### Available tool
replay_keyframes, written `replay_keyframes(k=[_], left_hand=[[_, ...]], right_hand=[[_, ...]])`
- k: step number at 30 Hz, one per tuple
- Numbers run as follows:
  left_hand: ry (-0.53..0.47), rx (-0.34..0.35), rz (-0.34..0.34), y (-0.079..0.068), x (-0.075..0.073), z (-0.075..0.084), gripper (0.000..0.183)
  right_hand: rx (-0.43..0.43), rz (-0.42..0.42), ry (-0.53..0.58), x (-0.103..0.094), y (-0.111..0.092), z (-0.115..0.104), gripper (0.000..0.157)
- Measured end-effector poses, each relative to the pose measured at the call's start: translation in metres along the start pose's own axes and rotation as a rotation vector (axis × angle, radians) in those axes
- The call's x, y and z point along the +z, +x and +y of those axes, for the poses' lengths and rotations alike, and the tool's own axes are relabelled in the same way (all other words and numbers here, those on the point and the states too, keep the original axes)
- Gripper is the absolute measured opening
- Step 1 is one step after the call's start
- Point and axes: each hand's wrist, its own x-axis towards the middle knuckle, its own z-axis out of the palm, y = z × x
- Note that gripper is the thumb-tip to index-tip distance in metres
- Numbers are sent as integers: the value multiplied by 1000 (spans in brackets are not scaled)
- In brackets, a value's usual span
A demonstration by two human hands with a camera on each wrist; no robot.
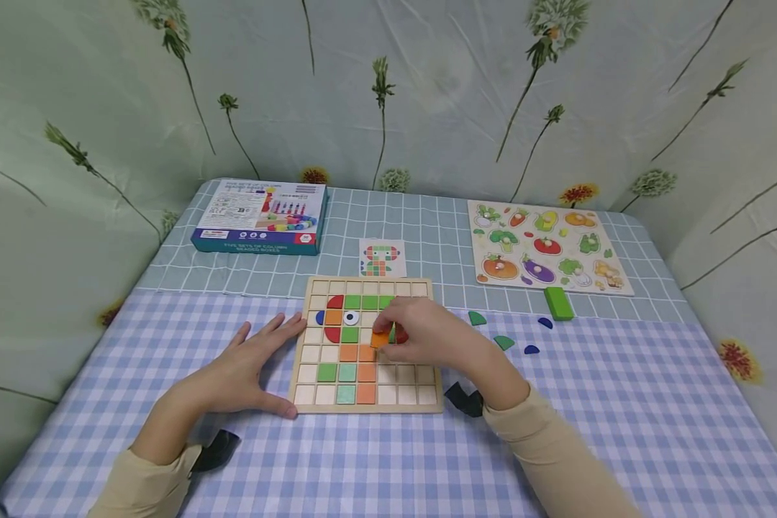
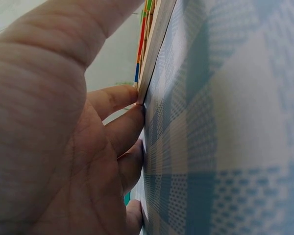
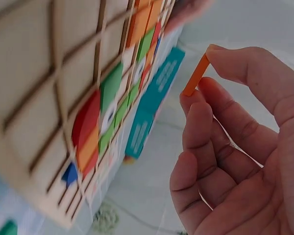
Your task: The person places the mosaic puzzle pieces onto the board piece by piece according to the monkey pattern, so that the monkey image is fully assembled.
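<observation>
My right hand [image 1: 421,331] pinches an orange square tile [image 3: 196,75] between thumb and fingertips, above the right half of a wooden grid board [image 1: 419,395]. Colored tiles fill part of the board: red quarter pieces [image 1: 335,302], green squares, orange squares [image 1: 366,393], light teal squares and a white eye tile [image 1: 351,318]. In the head view the right hand covers some of the cells. My left hand [image 1: 246,370] lies at the board's left side with fingers spread, thumb by the lower left corner and fingertips touching the left edge.
Beyond the board lies a small pattern card [image 1: 383,257]. A teal box [image 1: 259,217] stands back left; a vegetable puzzle board [image 1: 547,248] lies back right. Near it are a green block [image 1: 559,303], green quarter pieces [image 1: 503,342] and blue half-round pieces [image 1: 532,350].
</observation>
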Motion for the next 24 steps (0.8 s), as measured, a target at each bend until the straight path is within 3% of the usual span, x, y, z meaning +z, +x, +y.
replay_keyframes(k=[5, 16, 24], left_hand=[[-2, 1, 0, 0, 1, -1, 137], [-7, -7, -8, -1, -1, 0, 137], [6, 1, -6, 0, -1, -1, 137]], right_hand=[[-3, -44, 18, 16, 8, -12, 20], [-76, -96, -67, 42, 17, -30, 19], [-158, -90, -128, 55, 19, -39, 12]])
